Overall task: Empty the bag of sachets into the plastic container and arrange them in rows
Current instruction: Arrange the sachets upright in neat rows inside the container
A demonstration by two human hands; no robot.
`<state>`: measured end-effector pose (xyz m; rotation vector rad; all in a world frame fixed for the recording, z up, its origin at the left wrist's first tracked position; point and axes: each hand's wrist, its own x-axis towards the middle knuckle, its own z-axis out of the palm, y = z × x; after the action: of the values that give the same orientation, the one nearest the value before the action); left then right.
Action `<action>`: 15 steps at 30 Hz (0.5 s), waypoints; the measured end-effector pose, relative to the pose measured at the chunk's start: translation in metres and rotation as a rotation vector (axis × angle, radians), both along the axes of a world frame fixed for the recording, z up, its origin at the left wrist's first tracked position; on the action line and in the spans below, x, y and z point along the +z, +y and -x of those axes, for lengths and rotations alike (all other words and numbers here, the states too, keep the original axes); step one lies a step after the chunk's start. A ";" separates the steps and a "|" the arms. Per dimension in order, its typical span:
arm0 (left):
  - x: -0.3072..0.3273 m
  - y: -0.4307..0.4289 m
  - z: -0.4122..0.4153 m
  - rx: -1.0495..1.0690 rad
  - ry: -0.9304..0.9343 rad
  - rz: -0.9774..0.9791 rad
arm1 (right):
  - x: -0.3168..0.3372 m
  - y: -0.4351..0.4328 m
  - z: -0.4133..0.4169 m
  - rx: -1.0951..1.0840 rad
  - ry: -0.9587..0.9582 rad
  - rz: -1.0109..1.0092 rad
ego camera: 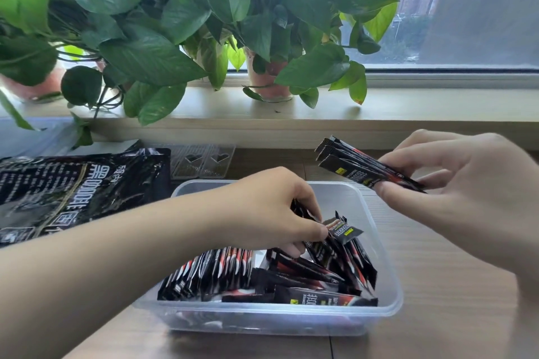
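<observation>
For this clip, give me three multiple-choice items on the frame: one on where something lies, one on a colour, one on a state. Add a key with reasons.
1. Where does the empty bag lie?
A. To the left of the container
B. Inside the container
C. On the window sill

2. What is the main colour of the sachets?
A. White
B. Black
C. Green

3. What is the right hand doing?
A. Resting flat on the table
B. Holding a bundle of sachets above the container
C. Touching a plant

Key: 1 A, the bag lies flat on the table beside the container. 2 B, the sachets in the container are black with red marks. 3 B, its fingers pinch the bundle of sachets in the air.
</observation>
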<state>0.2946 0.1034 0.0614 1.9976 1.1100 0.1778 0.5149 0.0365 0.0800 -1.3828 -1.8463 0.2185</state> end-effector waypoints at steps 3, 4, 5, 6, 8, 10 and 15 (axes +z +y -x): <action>0.004 0.004 -0.002 0.017 0.023 -0.027 | 0.000 -0.001 0.000 -0.006 0.003 -0.017; 0.009 0.006 -0.001 0.018 0.038 -0.019 | 0.000 -0.001 -0.001 -0.011 0.000 -0.019; 0.014 0.010 0.000 0.024 0.054 -0.013 | 0.001 -0.001 -0.001 -0.013 0.000 -0.017; 0.020 0.014 0.002 0.034 0.074 -0.011 | 0.001 -0.002 -0.001 -0.011 0.006 -0.013; 0.030 0.022 0.005 0.055 0.116 -0.007 | 0.001 -0.002 -0.002 -0.008 0.015 0.001; 0.039 0.029 0.008 0.073 0.094 0.007 | 0.002 -0.002 -0.002 -0.014 0.015 0.010; 0.054 0.039 0.010 0.052 -0.020 0.143 | 0.002 -0.003 -0.006 -0.038 0.026 -0.013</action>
<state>0.2842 0.1425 0.1150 1.8380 1.1309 0.1405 0.5206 0.0333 0.0825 -1.3991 -1.7953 0.2038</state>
